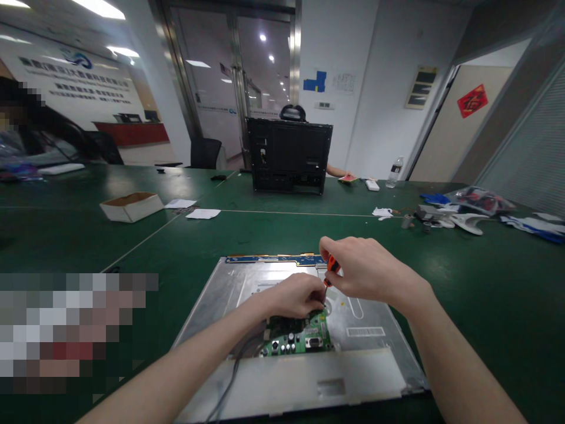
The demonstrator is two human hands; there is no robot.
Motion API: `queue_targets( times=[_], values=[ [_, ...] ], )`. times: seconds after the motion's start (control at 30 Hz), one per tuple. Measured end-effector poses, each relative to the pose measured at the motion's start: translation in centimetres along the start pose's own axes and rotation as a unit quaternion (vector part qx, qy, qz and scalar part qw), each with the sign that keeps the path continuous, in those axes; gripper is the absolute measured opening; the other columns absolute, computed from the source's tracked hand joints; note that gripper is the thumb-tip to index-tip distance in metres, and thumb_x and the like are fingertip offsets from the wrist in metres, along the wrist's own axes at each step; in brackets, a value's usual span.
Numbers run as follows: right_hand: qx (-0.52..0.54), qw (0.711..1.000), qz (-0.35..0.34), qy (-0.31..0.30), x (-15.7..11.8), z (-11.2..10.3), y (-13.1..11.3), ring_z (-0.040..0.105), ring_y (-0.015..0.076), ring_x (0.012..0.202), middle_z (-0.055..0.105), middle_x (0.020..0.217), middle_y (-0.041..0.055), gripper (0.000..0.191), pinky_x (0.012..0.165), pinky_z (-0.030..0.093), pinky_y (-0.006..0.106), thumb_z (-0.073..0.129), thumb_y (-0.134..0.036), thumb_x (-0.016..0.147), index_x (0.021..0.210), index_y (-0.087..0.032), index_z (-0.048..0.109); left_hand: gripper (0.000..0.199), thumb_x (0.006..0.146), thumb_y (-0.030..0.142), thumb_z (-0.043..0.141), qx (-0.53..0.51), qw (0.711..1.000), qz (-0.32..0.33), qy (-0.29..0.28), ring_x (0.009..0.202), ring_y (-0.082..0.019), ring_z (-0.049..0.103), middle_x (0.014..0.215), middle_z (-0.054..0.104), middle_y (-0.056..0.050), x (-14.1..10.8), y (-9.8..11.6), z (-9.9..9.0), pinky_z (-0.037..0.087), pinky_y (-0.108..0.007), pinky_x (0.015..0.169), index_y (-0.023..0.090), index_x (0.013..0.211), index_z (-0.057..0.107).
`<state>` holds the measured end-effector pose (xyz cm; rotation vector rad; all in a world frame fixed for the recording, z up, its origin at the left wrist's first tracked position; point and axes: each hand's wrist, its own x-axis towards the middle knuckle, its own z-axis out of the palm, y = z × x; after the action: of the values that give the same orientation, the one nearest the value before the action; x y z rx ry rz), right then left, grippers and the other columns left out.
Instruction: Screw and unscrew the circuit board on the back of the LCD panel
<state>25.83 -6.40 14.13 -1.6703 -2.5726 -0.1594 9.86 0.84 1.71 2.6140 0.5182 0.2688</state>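
A flat metal display panel (pixel 375 353) lies on the green table in front of me, its back side up. On it sits a green circuit board (pixel 300 341) with connectors along its near edge. My right hand (pixel 362 265) grips the orange and black handle of a screwdriver (pixel 332 270), its shaft tilted down to the board's far right corner. My left hand (pixel 300 294) is closed close by the screwdriver's tip, its fingertips low over the board; whatever they pinch is hidden. A dark cable (pixel 233 377) runs from under my left forearm toward the near edge.
Across the green table (pixel 247 232) stands a black monitor housing (pixel 291 156), with a person partly hidden behind it. At left are a white box (pixel 132 208) and paper sheets (pixel 203 214). A water bottle (pixel 395 172) and bagged parts (pixel 481 200) lie rightward.
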Motion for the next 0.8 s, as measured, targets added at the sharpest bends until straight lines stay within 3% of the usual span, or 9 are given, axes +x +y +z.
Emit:
queue_targets(
  times=[0.2,0.47,0.8],
  values=[
    [0.0,1.0,0.003,-0.005,0.04,-0.03,-0.03,0.057,0.0169,0.064,0.064,0.076,0.002,0.015,0.048,0.022,0.027,0.056,-0.023,0.075,0.09,-0.021,0.053,0.012,0.072,0.008,0.064,0.003,1.0,0.0,-0.003,0.073,-0.017,0.062,0.079,0.069,-0.001,0.03,0.14,-0.18,0.042,-0.023,0.065,0.017,0.08,0.067],
    [-0.006,1.0,0.014,0.013,0.27,0.31,0.04,0.059,0.0185,0.063,0.065,0.075,0.0027,0.022,0.048,0.022,0.027,0.06,-0.038,0.08,0.093,-0.021,0.056,0.014,0.071,0.005,0.064,0.019,1.0,0.008,0.0,0.071,-0.016,0.062,0.078,0.07,-0.001,0.07,0.23,-0.25,0.042,-0.021,0.065,0.016,0.078,0.069],
    [-0.008,1.0,0.017,0.02,0.69,0.63,0.06,0.055,0.0159,0.06,0.063,0.071,0.0018,0.02,0.048,0.02,0.026,0.061,-0.039,0.082,0.088,-0.021,0.057,0.009,0.074,0.009,0.067,-0.017,1.0,0.009,0.011,0.07,-0.014,0.06,0.073,0.069,0.001,0.09,-0.25,-0.22,0.04,-0.02,0.063,0.017,0.076,0.07]
  ],
)
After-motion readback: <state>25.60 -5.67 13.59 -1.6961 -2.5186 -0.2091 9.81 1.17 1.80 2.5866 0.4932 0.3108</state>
